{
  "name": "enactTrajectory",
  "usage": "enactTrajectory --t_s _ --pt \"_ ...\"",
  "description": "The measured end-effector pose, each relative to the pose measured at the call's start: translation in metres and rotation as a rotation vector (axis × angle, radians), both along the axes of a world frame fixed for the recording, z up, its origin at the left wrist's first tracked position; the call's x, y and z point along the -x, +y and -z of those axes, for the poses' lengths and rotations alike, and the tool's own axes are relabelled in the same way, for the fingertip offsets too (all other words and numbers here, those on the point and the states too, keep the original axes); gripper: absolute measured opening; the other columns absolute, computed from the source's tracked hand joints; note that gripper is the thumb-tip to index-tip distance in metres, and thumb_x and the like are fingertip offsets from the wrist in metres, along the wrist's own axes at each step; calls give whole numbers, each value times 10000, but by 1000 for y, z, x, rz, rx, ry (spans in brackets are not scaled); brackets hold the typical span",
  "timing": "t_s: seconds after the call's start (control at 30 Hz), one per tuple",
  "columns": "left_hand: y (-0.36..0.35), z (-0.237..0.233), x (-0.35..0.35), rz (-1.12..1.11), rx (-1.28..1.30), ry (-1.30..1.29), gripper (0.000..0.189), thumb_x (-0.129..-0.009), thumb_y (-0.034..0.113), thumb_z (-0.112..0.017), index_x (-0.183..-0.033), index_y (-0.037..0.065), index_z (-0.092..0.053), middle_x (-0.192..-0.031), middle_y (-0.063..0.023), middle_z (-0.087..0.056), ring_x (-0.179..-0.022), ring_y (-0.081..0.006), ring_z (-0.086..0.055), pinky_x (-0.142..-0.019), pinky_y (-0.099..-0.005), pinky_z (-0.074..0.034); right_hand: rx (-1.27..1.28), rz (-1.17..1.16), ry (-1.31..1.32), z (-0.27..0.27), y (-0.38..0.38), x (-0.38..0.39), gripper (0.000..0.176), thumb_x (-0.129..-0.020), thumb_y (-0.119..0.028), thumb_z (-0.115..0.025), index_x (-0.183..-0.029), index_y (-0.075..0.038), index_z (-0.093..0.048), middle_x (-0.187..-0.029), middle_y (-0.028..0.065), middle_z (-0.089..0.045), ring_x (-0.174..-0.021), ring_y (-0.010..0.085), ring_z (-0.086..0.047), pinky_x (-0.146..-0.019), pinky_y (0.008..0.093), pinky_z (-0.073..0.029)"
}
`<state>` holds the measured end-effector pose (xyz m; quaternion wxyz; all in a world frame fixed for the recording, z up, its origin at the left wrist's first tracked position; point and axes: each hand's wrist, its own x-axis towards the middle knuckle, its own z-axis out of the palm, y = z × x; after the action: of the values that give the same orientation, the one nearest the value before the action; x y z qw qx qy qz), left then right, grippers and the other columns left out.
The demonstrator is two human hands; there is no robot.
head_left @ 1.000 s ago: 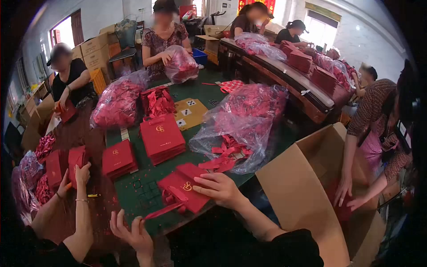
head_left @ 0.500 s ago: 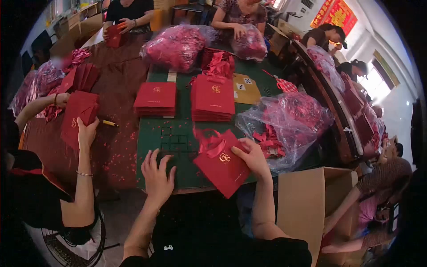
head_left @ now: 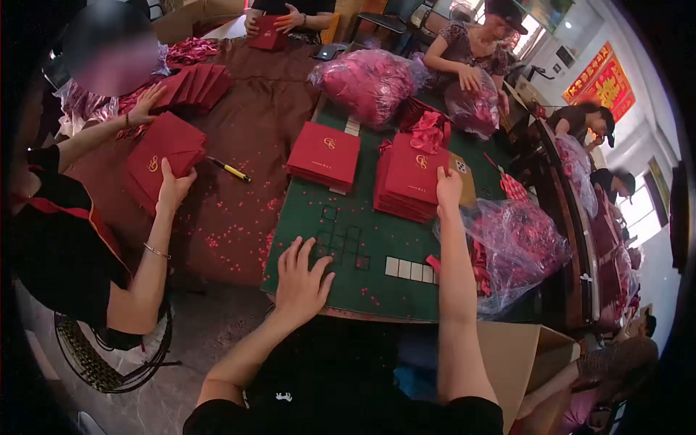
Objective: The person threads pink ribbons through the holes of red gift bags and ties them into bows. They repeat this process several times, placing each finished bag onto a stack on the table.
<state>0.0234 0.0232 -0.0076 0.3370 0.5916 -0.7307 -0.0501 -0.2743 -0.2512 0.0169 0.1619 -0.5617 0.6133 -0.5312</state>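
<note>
My left hand [head_left: 302, 279] rests on the green table top near its front edge, fingers spread, holding nothing. Further forward, my right hand [head_left: 449, 190] grips the right edge of the top red paper gift bag [head_left: 412, 172], which lies on a stack of like bags. Gold lettering marks this bag, and its red ribbon [head_left: 428, 132] is bunched at the far end. To the left of that stack is another pile of red gift bags [head_left: 324, 151]. Beside my right forearm lies a clear plastic bag full of red ribbon [head_left: 518, 246].
At left, a co-worker's hand [head_left: 174, 185] holds red bags over the brown cloth [head_left: 243, 134], near a yellow-and-black cutter [head_left: 230, 170]. A filled plastic bag [head_left: 370, 83] lies at the back. Pale squares [head_left: 408, 269] show on the green surface. An open cardboard box [head_left: 507, 355] stands lower right.
My right hand has moved forward with the red gift bag, from the table's front edge onto the right stack. My left hand stays spread on the table. The view has shifted left.
</note>
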Motion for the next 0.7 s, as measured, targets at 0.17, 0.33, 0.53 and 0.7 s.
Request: enactTrajectory --t_s 0.17,0.33,0.53,0.7 --pt "-1 3 -3 27 -19 -27 286 -875 241 -611 -1112 81 -600 -1343 -199 -393 -1320 -394 -281 -1054 -527 -260 5 193 96 30 -15 12 361 -902 -296 -598 -1067 24 -616 -1048 181 -641 -993 325 -597 -850 403 -452" --pt "1 7 -5 49 -42 -23 284 -925 276 -573 -1138 90 -598 -1353 -203 -380 -1325 -406 -273 -1054 -552 -255 7 242 326 25 -11 20 389 -870 -337 -618 -1091 -18 -601 -1034 164 -653 -954 322 -622 -831 442 -466" --pt "1 17 -3 49 -16 -29 299 -944 281 -549 -1171 89 -577 -1379 -202 -363 -1328 -413 -273 -1032 -562 -282 187 178 524 -16 38 -19 488 -912 -311 -584 -1287 -20 -470 -1289 182 -503 -1220 348 -437 -1034 444 -318" --pt "3 11 -3 55 -1 5 323 -898 275 -576 -1163 90 -579 -1366 -205 -375 -1318 -404 -284 -1052 -530 -266 180 35 534 -20 76 -48 464 -912 -293 -595 -1277 -34 -472 -1263 161 -512 -1204 337 -451 -1026 437 -328"
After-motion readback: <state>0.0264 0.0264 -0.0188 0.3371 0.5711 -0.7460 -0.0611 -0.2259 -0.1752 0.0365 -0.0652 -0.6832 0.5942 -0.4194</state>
